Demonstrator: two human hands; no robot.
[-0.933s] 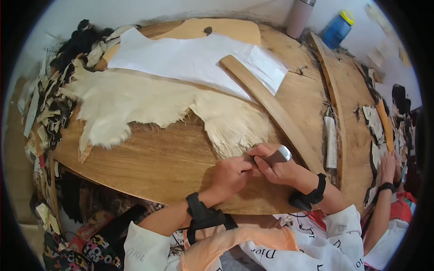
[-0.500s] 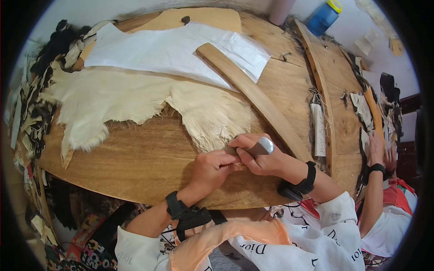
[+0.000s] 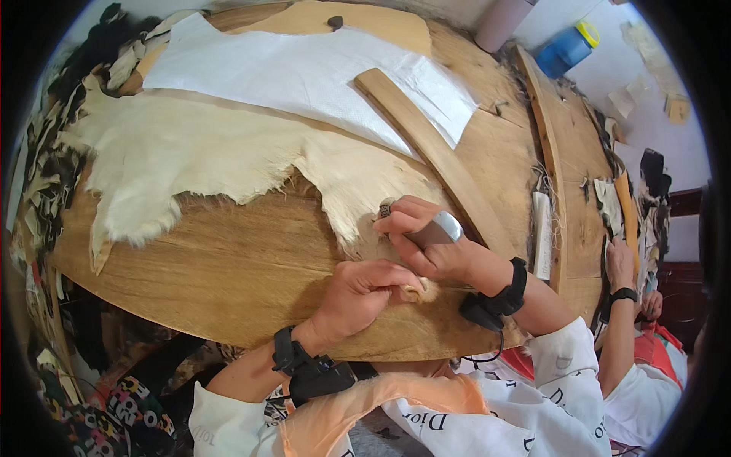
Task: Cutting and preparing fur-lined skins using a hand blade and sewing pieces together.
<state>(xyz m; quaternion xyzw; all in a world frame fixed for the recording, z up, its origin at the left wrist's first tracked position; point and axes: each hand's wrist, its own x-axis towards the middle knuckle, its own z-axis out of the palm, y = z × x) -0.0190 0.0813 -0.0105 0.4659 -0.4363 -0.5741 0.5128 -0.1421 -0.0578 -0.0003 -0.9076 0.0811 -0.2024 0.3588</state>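
My right hand (image 3: pixel 415 240) grips a metal tool (image 3: pixel 443 227) with a wide silvery end and a dark textured end, held over the lower right lobe of a cream hide (image 3: pixel 190 145) with ragged, furry edges. My left hand (image 3: pixel 354 293), just below and left, is closed on a small pale, fuzzy edge of hide (image 3: pixel 413 289), probably part of that lobe; the join is partly hidden. A long wooden batten (image 3: pixel 411 126) lies diagonally right of the hide, over a white sheet (image 3: pixel 259 65) that rests on tan material (image 3: pixel 381 23).
Dark and pale scraps (image 3: pixel 57 167) pile along the left. At right are a wooden rail (image 3: pixel 544 126), a white strip (image 3: pixel 542 232) and another person's hand (image 3: pixel 620 266) among scraps. A blue bottle (image 3: pixel 563 53) and pink flask (image 3: pixel 499 23) stand behind. The curved table edge (image 3: pixel 137 308) is nearest me.
My right hand has moved up with the tool, away from my left hand, onto the hide. The pale fuzzy edge in my left hand now shows more. The whole view has shifted.
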